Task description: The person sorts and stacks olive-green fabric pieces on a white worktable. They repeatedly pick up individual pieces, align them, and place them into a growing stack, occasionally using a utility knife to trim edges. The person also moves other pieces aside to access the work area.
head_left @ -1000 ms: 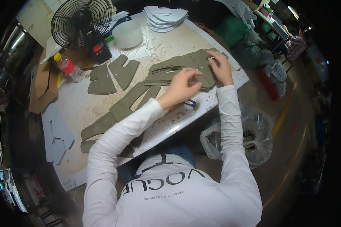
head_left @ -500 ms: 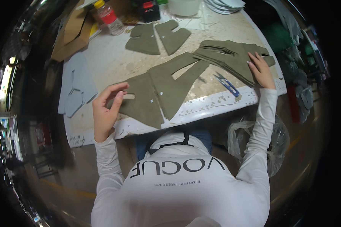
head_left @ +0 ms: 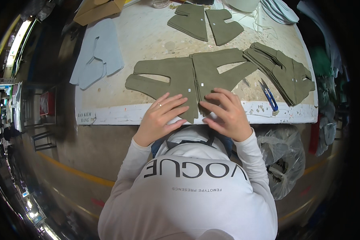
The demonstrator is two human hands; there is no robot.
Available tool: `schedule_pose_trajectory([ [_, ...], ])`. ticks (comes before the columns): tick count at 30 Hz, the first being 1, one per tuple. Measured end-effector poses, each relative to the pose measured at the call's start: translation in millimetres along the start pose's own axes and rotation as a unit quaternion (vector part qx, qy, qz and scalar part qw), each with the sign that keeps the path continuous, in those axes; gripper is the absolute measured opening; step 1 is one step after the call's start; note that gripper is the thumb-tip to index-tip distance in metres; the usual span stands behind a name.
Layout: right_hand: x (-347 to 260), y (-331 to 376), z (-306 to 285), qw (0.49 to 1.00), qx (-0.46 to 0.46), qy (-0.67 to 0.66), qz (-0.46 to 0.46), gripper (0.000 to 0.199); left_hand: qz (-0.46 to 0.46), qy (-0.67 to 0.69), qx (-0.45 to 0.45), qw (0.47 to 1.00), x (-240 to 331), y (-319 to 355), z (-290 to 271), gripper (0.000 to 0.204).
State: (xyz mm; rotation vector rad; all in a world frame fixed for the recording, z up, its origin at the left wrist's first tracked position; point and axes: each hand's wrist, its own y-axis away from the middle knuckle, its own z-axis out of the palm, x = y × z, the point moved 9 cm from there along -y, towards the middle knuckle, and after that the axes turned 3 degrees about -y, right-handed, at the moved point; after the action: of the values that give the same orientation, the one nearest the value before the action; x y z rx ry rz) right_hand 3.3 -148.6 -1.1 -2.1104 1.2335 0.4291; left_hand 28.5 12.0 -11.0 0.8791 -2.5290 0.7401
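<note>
Two flat olive fabric pieces, a left piece point(head_left: 180, 70) and a right piece point(head_left: 208, 64), lie side by side in front of me. Each has a long slot and a small white sticker near the seam between them. My left hand point(head_left: 161, 119) rests its spread fingertips on the lower part of the left piece. Over the lower edge of the right piece is my right hand point(head_left: 227, 114), fingers apart and bent. Neither hand grips anything. To the right, a stack of olive pieces point(head_left: 282, 70) overlaps the right piece's end.
Blue thread snips point(head_left: 269, 96) lie right of my right hand. Two more olive piles, one left point(head_left: 190, 22) and one right point(head_left: 224, 28), sit farther back. Grey-blue panels point(head_left: 108, 52) and a cardboard box point(head_left: 98, 10) are at left. A plastic bag point(head_left: 282, 160) stands below the table edge.
My right hand has left the stack at right and come to the middle pieces. My left hand has moved inward to the seam. The left piece now lies with its slot fully showing.
</note>
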Motion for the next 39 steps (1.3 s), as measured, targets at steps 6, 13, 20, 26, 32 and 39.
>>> schedule_pose_trajectory([
  [6, -3.5, -1.6, 15.0, 0.998, 0.051, -0.002, 0.021, 0.044, 0.003, 0.017, 0.063, 0.998, -6.6, 0.8, 3.5, 0.032],
  [13, 4.4, 2.1, 5.4, 0.996, 0.048, -0.064, 0.029, 0.043, -0.003, -0.014, 0.042, 0.999, 6.1, -2.2, 1.7, 0.035],
  [20, 14.4, 1.4, -7.4, 0.994, 0.08, -0.017, 0.072, 0.034, -0.059, 0.039, 0.081, 0.994, 0.3, -1.3, 2.0, 0.029],
  [26, 42.2, 3.7, -28.9, 0.953, 0.218, -0.126, 0.17, 0.018, -0.35, 0.334, 0.104, 0.869, -78.9, 14.9, -16.1, 0.017],
  [32, 33.8, -5.0, -23.0, 0.965, 0.192, -0.128, 0.128, 0.02, -0.231, 0.197, 0.489, 0.818, -106.2, 9.0, -179.8, 0.028],
  [39, 14.3, -5.7, 9.4, 0.994, 0.055, -0.093, 0.024, 0.034, -0.059, -0.183, 0.365, 0.911, -32.6, -29.5, -193.5, 0.019],
])
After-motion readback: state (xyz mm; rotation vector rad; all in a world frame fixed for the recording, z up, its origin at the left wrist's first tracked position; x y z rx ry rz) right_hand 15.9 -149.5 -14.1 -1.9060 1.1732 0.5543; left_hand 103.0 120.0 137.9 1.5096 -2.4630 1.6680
